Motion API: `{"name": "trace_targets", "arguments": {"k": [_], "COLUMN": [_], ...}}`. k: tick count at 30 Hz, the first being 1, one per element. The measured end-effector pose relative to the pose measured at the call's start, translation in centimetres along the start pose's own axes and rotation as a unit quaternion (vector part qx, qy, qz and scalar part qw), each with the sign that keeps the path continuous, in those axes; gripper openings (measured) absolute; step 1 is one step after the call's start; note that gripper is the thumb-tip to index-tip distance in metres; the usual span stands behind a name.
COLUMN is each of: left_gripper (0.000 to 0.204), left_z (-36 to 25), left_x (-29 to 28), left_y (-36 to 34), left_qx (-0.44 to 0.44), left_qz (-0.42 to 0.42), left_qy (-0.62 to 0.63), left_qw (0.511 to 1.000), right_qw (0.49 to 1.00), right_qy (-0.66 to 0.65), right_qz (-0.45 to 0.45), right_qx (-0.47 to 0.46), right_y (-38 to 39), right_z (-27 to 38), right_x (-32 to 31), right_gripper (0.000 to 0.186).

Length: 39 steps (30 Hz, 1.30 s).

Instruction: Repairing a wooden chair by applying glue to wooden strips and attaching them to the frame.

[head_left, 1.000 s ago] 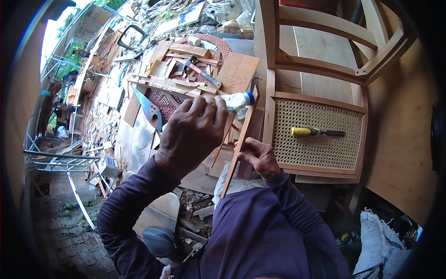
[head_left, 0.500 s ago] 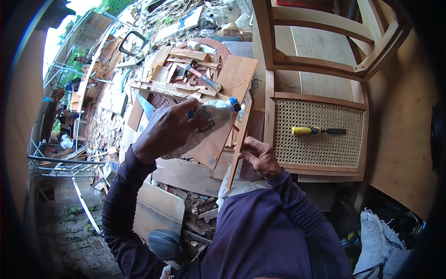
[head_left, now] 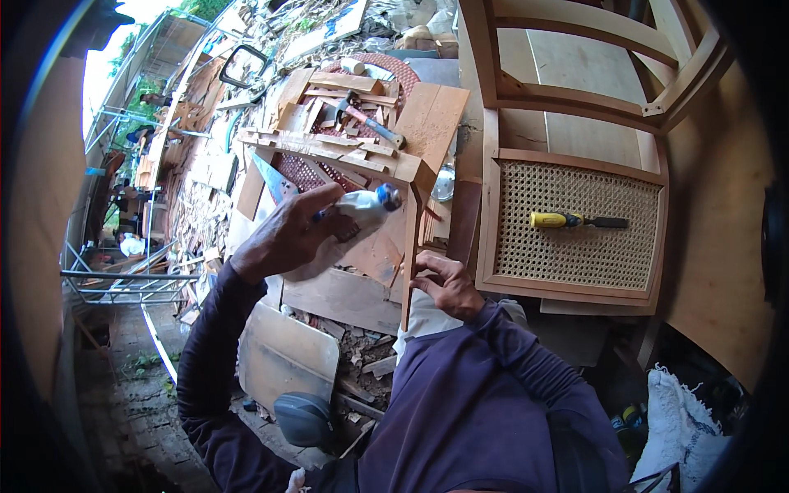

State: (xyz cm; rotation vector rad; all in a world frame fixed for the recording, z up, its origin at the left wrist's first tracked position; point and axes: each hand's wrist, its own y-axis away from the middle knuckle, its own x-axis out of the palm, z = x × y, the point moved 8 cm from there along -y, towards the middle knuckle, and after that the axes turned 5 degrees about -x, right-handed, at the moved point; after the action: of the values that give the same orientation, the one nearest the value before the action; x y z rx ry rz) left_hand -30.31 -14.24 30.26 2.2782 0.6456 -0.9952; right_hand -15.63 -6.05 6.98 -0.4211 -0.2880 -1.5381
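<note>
Two items are held: blue-capped bottle (head_left: 362, 205), tilted, is gripped in L hand (head_left: 289, 232); thin wooden strip (head_left: 411, 246) is pinched betw. thumb & fingers of R hand (head_left: 448, 283), nr its lower half. Bottle is kept just L of strip, approx. level w/ its upper part. Farther out, hammer (head_left: 370, 121) is laid among wood offcuts (head_left: 349, 82); blue blade (head_left: 275, 175) is partly hidden by L hand. On R, yellow-handled chisel (head_left: 579, 220) is rested flat on caned panel (head_left: 534, 263), bordered w/ wood.

No lettering can be read (the dark print on the bottle (head_left: 367, 202) is too blurred)
</note>
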Motion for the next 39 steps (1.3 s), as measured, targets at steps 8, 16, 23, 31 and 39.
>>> {"name": "trace_targets", "arguments": {"k": [8,16,23,31,39], "left_gripper": [0.029,0.025,0.025,0.032,0.027], "left_z": [-0.7,-1.7,-2.7,-3.2,-3.8], "left_x": [0.0,0.0,0.1,-0.1,0.0], "left_y": [-0.1,-0.7,-1.1,-1.3,-1.7], "left_qx": [-0.044,0.020,-0.004,0.010,-0.019], "left_qz": [0.001,0.017,0.041,0.034,0.045], "left_qy": [-0.065,-0.103,-0.102,-0.119,-0.142], "left_qw": [0.997,0.994,0.994,0.992,0.989], "right_qw": [0.999,1.000,0.998,0.999,0.998], "right_qy": [0.033,0.022,0.050,0.031,0.054], "right_qz": [0.008,0.006,0.007,-0.003,-0.008], "right_qx": [-0.016,-0.005,-0.026,-0.007,-0.038], "right_y": [0.1,0.3,0.3,0.3,0.2], "right_z": [-0.4,-0.7,-1.3,-1.1,0.1], "right_x": [0.1,0.2,-0.1,-0.4,-0.8], "right_gripper": [0.023,0.023,0.024,0.025,0.023]}}
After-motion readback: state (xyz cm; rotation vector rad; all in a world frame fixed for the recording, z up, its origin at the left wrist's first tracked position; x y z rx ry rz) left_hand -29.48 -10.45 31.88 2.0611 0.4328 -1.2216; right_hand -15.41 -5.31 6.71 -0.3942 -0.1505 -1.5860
